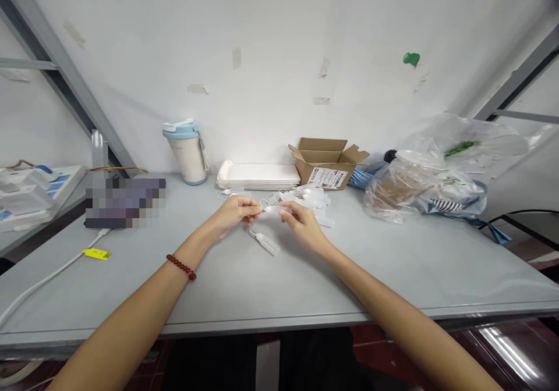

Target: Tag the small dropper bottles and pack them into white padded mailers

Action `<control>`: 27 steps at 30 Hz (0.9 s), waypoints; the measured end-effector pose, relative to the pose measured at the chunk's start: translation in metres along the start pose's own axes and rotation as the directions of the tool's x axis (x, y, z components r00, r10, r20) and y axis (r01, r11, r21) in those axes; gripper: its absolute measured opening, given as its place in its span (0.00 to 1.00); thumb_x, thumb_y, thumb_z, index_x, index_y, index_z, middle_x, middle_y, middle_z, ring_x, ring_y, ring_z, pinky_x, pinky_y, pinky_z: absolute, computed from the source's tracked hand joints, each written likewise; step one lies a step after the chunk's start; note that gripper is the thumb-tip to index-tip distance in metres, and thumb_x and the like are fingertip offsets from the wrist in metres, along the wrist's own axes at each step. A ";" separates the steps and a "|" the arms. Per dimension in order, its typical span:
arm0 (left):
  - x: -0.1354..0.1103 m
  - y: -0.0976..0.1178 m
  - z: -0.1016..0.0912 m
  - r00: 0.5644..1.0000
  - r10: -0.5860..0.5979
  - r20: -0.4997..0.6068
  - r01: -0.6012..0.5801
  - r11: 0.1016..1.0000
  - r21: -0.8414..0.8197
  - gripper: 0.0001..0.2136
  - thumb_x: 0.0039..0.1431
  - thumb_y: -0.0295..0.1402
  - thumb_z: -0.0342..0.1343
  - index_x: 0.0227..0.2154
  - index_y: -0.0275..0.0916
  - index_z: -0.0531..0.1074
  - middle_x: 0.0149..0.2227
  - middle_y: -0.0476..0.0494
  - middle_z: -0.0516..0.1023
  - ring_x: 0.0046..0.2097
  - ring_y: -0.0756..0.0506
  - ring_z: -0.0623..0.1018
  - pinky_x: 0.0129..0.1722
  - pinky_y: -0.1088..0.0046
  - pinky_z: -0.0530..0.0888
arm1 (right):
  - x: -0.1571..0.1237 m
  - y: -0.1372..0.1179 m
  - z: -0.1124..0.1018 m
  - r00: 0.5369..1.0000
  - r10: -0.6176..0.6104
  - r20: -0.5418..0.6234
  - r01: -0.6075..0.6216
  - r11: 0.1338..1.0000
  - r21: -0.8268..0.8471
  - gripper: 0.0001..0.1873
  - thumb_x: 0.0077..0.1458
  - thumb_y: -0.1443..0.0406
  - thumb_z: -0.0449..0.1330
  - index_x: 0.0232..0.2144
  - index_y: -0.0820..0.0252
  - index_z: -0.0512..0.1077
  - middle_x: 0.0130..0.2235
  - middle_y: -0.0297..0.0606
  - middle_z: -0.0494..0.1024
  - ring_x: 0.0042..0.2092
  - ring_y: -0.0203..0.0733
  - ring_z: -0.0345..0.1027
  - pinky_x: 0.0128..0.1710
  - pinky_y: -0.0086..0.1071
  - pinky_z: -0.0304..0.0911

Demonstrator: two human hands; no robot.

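Between my two hands is a small translucent white plastic tube (pixel 272 209) with a thin white cord loop at its left end. My left hand (pixel 238 213) pinches that left end by the cord; the exact grip is too small to make out. The tube's right end sits between the thumb and fingers of my right hand (pixel 301 222). Just below, a similar tube (pixel 267 244) lies on the grey table (pixel 244 286), its cord reaching up towards my left fingers. Behind my hands lies a pile of more such tubes (pixel 312 196), partly hidden by my right hand.
A stack of white paper envelopes (pixel 262 174) and an open cardboard box (pixel 325 167) stand along the wall. To the left are a lidded cup (pixel 187 152), a blurred dark object (pixel 124 202) and a white cable (pixel 52 274). Plastic bags (pixel 419 181) fill the back right.
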State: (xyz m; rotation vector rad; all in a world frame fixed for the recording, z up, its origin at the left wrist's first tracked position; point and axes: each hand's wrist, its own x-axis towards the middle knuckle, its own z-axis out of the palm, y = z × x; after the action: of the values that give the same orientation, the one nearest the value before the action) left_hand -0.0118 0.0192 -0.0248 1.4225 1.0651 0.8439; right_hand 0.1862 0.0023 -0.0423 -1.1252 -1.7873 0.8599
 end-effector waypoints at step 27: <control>0.004 0.002 -0.012 0.998 0.057 0.032 -0.060 0.992 0.109 0.13 0.46 0.41 0.62 0.21 0.35 0.72 0.23 0.51 0.68 0.25 0.53 0.66 0.28 0.75 0.65 | 0.004 0.005 0.006 0.998 0.064 0.026 -0.068 0.982 0.177 0.15 0.53 0.59 0.53 0.38 0.64 0.70 0.27 0.33 0.71 0.27 0.34 0.60 0.29 0.30 0.55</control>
State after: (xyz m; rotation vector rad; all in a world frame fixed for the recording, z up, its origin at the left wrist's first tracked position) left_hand -0.0210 0.0268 -0.0210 1.5602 1.0658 0.8147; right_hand 0.1818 0.0070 -0.0476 -1.0677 -1.6603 1.0522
